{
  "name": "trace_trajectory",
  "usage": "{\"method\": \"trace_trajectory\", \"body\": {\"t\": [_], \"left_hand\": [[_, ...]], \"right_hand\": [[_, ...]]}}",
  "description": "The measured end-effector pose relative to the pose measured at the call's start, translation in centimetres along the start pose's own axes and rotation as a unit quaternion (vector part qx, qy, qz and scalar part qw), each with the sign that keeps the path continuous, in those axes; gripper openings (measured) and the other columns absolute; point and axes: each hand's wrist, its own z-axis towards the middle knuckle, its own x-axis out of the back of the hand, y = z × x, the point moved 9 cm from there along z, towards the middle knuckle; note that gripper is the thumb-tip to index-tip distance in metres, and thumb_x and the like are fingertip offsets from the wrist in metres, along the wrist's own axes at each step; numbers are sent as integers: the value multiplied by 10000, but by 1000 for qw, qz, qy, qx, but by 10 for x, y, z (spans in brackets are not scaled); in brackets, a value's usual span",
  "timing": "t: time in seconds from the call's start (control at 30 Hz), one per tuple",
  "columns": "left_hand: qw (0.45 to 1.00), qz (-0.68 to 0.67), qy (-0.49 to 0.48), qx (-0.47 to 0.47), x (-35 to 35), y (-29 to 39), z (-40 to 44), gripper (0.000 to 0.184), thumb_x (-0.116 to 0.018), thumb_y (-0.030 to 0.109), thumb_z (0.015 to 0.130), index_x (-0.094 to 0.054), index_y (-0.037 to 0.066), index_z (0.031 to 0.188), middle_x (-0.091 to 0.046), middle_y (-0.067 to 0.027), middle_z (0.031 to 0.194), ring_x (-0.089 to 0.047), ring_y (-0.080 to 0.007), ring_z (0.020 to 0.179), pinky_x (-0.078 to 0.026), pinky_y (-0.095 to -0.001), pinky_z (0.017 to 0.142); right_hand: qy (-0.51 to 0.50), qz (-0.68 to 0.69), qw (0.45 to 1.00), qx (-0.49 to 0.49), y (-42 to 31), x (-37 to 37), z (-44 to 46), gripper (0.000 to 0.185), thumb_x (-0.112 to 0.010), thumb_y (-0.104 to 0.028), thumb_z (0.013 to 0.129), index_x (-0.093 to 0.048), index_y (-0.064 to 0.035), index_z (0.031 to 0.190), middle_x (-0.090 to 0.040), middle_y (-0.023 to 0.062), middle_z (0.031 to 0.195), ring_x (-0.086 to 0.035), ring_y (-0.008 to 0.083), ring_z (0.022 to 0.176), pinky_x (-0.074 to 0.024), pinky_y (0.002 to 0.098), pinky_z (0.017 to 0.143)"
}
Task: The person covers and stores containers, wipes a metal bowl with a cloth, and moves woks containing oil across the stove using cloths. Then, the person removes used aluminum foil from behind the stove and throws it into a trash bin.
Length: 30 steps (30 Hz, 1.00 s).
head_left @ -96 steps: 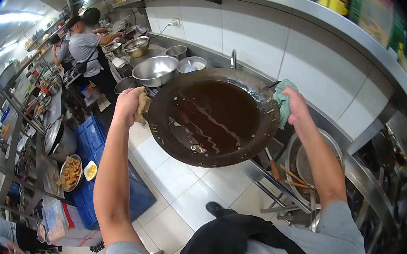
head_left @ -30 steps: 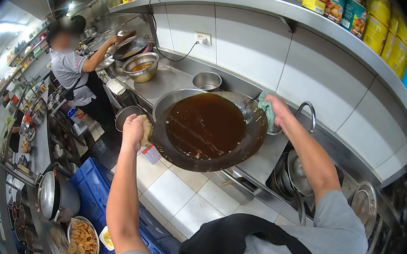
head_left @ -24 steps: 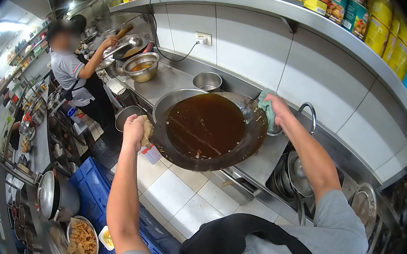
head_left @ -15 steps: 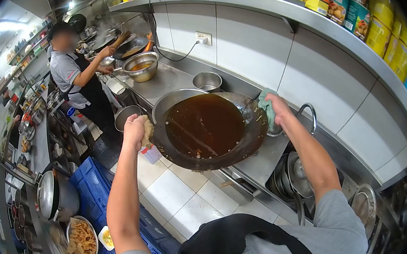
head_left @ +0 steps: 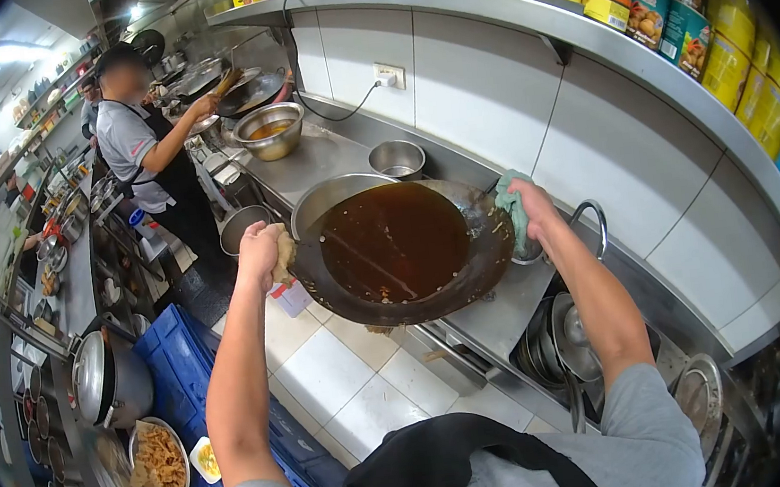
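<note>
A large dark wok [head_left: 498, 275] full of brown liquid [head_left: 395, 243] is held between my two hands, tilted a little away from me. My left hand [head_left: 262, 247] is closed on its left side through a tan cloth [head_left: 283, 255]. On the opposite side, my right hand [head_left: 531, 207] grips the wok through a green cloth [head_left: 508, 201]. Just behind the wok's far rim sits a wide metal bowl [head_left: 316, 194], partly hidden by it. Whether the wok touches that bowl, I cannot tell. Small pale bits cling to the wok's inner wall.
A small metal pot [head_left: 397, 158] and a steel bowl of brownish liquid [head_left: 270, 134] stand on the counter [head_left: 328, 155]. Stacked pans [head_left: 571, 338] fill the sink at right. Blue crates [head_left: 188, 360] flank my left. Another person [head_left: 137, 146] works at the far woks.
The wok and both my hands are almost unmoved; the liquid's surface has shifted slightly. The co-worker's arm and tool have moved a little, and another person now shows behind them.
</note>
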Motion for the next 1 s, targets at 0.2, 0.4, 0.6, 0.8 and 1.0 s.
{"method": "trace_trajectory", "body": {"t": [0.2, 0.4, 0.6, 0.8, 1.0], "left_hand": [[1000, 10, 12, -6, -1, -1, 3, 508, -503, 100, 911, -380, -56, 1378, -619, -187, 1080, -657, -226, 851, -553, -341, 711], [1000, 16, 14, -4, -4, 0, 2, 506, -509, 105, 909, -391, -57, 1373, -606, -191, 1118, -652, -235, 896, -550, -345, 749], [1000, 15, 9, 4, -8, 6, -5, 516, -515, 113, 909, -386, -58, 1378, -598, -197, 1138, -648, -247, 911, -548, -358, 769], [1000, 6, 9, 6, -9, 8, -8, 522, -511, 115, 908, -378, -59, 1381, -597, -204, 1134, -649, -253, 899, -549, -364, 761], [1000, 4, 9, 0, -8, 7, -6, 512, -513, 120, 904, -388, -49, 1370, -604, -194, 1109, -654, -250, 855, -551, -372, 736]], "right_hand": [[1, -18, 1000, 10, -3, 2, 3, 291, -595, -183, 735, -611, 14, 949, -632, 139, 879, -629, 266, 794, -520, 437, 725], [7, -25, 1000, 12, -5, 6, 4, 293, -594, -192, 741, -618, 13, 949, -640, 137, 868, -630, 267, 765, -519, 439, 699], [12, -26, 1000, 9, -14, 3, -4, 256, -592, -190, 747, -632, 3, 910, -643, 118, 814, -623, 259, 727, -516, 437, 689], [7, -26, 999, 29, -17, 7, 6, 235, -592, -179, 750, -638, 0, 895, -644, 115, 816, -621, 255, 709, -516, 428, 674], [-13, -21, 999, 38, -21, 7, 7, 234, -587, -168, 750, -641, 10, 892, -646, 114, 814, -626, 248, 712, -523, 411, 661]]}}
